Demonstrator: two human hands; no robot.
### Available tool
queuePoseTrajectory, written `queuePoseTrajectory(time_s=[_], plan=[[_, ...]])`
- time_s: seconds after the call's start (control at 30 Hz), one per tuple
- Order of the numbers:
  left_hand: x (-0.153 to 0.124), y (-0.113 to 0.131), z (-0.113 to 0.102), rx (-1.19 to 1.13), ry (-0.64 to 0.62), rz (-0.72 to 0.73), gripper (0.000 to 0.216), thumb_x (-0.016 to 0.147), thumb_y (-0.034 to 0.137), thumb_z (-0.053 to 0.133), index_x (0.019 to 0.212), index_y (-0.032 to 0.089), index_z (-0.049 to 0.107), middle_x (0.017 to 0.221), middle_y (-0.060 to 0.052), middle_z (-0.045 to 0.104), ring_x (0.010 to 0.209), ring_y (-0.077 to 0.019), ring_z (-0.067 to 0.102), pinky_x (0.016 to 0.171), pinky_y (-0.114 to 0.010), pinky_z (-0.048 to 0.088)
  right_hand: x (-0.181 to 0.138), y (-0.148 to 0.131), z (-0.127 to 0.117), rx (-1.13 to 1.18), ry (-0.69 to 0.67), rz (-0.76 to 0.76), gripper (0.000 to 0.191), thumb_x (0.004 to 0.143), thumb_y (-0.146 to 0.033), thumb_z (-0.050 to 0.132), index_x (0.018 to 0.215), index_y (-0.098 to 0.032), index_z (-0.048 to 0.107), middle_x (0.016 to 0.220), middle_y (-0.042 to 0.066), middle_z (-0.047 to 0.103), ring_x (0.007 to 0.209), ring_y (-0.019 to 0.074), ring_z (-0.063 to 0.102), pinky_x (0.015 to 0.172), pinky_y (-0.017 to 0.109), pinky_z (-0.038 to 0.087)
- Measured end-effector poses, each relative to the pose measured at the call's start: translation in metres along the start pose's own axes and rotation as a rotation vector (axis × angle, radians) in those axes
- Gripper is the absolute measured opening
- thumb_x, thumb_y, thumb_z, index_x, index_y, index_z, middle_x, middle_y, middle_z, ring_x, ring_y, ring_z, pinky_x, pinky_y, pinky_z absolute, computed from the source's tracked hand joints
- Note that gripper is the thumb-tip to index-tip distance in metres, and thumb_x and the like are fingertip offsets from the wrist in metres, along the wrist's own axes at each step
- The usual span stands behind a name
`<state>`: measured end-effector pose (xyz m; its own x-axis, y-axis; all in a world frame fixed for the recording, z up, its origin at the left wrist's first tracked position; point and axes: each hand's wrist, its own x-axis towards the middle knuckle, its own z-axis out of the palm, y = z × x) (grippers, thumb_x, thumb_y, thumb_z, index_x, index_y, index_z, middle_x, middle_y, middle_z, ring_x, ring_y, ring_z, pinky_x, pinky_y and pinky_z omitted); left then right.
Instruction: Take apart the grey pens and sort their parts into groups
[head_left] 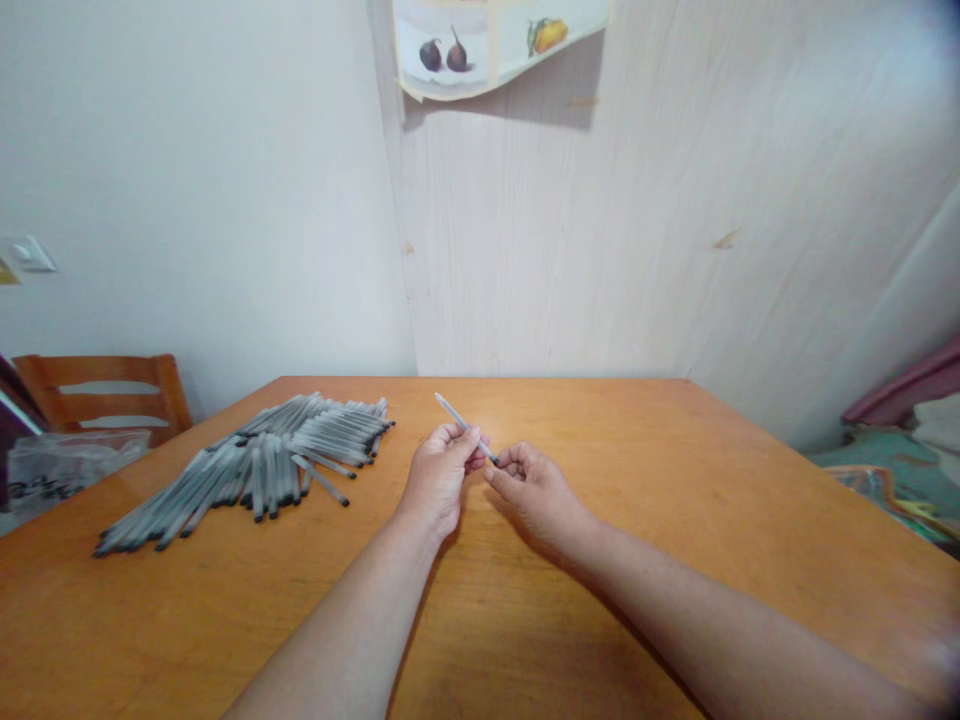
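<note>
Over the middle of the table, my left hand pinches a slim pen with a clear, whitish barrel between thumb and fingers. The pen tilts up to the left, its pale tip pointing away from me. At its lower, dark end, my right hand has thumb and fingers closed together around the black end piece. How firmly the right fingers grip it is partly hidden. To the left lies a large heap of similar pens with black ends, a couple of them loose at the heap's near right side.
The orange-brown wooden table reaches back to a pale wall. A wooden chair and a clear plastic bag are beyond its left edge. Cloths and bags lie past the right edge. A fruit picture hangs above.
</note>
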<state>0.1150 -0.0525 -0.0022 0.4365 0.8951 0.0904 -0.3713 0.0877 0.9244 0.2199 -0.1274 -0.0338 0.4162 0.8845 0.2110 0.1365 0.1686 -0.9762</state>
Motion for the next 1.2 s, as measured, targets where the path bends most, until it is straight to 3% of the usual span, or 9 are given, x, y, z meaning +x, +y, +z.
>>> queuePoseTrajectory(time_s=[0.2,0.47,0.6,0.8,1.2], plan=[[0.0014,-0.0001,-0.0011,0.001,0.013,0.001,0.027,0.074,0.035,0.075,0.085,0.015,0.06,0.079,-0.003,0.066,0.066,-0.0093,0.057,0.066,-0.023,0.046,0.0012,0.0092,-0.001,0.118,-0.12,0.098,0.042,0.09,-0.057,0.046,0.091,-0.017,0.059,0.065,0.002,0.064,0.046,0.0109,0.052,0.043,0.023,0.039],[0.0003,-0.0014,0.0004,0.02,0.013,0.002,0.029,0.072,0.035,0.075,0.084,0.015,0.059,0.077,-0.003,0.066,0.065,-0.0094,0.056,0.065,-0.023,0.045,0.0015,0.003,-0.0003,0.099,-0.038,0.074,0.026,0.081,-0.042,0.065,0.081,-0.018,0.055,0.063,-0.001,0.062,0.049,0.0092,0.051,0.047,0.022,0.038],[0.0006,-0.0015,0.0003,0.019,0.016,0.004,0.031,0.071,0.037,0.077,0.084,0.015,0.059,0.076,-0.002,0.065,0.064,-0.0094,0.055,0.065,-0.024,0.046,0.0007,0.004,0.0005,0.15,-0.049,0.043,0.028,0.077,-0.039,0.07,0.083,-0.02,0.051,0.062,-0.003,0.06,0.049,0.0089,0.05,0.047,0.021,0.036],[0.0019,-0.0015,-0.0004,0.01,0.03,0.004,0.032,0.069,0.037,0.078,0.083,0.015,0.059,0.078,-0.003,0.066,0.066,-0.01,0.057,0.064,-0.023,0.045,-0.0009,0.0062,-0.0005,0.19,-0.124,0.12,0.037,0.088,-0.053,0.053,0.089,-0.017,0.058,0.069,0.004,0.067,0.048,0.0107,0.054,0.047,0.024,0.042],[0.003,-0.0038,-0.0021,0.026,0.034,0.009,0.031,0.07,0.037,0.077,0.083,0.015,0.059,0.077,-0.002,0.066,0.066,-0.01,0.057,0.065,-0.023,0.045,0.0003,0.0052,0.0009,0.219,-0.074,0.093,0.029,0.081,-0.044,0.066,0.084,-0.019,0.053,0.067,0.0,0.064,0.052,0.0097,0.054,0.05,0.023,0.041]])
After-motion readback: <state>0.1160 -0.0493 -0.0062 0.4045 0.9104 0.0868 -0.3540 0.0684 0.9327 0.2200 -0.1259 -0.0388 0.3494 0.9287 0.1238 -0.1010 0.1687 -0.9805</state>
